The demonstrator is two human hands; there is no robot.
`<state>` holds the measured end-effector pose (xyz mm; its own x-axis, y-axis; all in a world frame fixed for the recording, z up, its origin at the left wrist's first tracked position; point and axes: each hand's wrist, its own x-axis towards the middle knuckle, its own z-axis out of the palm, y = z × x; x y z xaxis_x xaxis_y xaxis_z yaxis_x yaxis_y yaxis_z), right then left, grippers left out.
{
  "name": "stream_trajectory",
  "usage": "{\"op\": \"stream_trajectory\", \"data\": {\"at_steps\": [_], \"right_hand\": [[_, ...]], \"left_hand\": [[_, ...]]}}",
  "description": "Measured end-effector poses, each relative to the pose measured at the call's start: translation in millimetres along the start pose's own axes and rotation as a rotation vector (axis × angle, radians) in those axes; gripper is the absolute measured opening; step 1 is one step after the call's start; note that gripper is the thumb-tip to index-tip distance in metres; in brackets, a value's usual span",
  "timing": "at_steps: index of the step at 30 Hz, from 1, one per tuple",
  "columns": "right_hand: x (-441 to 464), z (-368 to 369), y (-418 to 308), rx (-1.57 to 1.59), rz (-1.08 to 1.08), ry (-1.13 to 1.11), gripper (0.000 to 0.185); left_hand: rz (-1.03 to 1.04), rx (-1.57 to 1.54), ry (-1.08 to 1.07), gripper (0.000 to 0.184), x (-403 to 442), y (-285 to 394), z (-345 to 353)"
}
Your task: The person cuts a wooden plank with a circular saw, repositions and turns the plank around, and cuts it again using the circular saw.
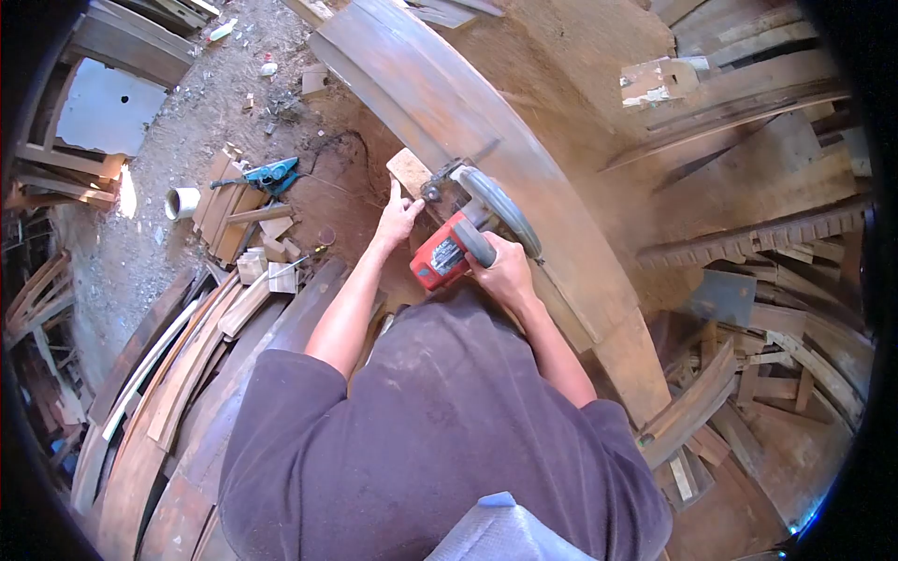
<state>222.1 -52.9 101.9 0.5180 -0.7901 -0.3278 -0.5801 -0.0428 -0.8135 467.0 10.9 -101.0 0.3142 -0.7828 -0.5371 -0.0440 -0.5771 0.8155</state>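
**Right hand [505, 271] wrapped on the saw [438, 259], left hand [399, 221] up by the block**

So your right fingers are closed around the saw's dark handle, pretty snug from what I can see. Your left is just ahead of the saw's red body, index finger stretched along the side of a pale wood block [408, 169], thumb side turned toward the metal parts at the front of the saw. Can't tell if those left fingers are really gripping the block or only resting against it.

The saw sits right in front of your dark shirt [440, 402], with its round grey guard [500, 208] over the near edge of the big curved plank [552, 201]. That plank sweeps from the top of the view down to your right side. Can't see the blade's teeth well enough to say how they meet the wood.

Farther out on your left, there's a blue power tool [273, 175] lying by some wood scraps [227, 217], with a white tub [182, 203] tipped on its side just beside them. Nearer to you on that side is a stack of long curved boards [173, 402]. Over on your right, a messy lumber pile [776, 374], pieces lying at all angles.
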Motion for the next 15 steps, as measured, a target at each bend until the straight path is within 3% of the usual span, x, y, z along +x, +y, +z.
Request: {"op": "stream_trajectory", "data": {"at_steps": [15], "right_hand": [[61, 35, -44, 0.019, -0.03, 0.004, 0.022]], "left_hand": [[-0.059, 0.021, 0.002, 0.11, 42, 18, -72]]}}
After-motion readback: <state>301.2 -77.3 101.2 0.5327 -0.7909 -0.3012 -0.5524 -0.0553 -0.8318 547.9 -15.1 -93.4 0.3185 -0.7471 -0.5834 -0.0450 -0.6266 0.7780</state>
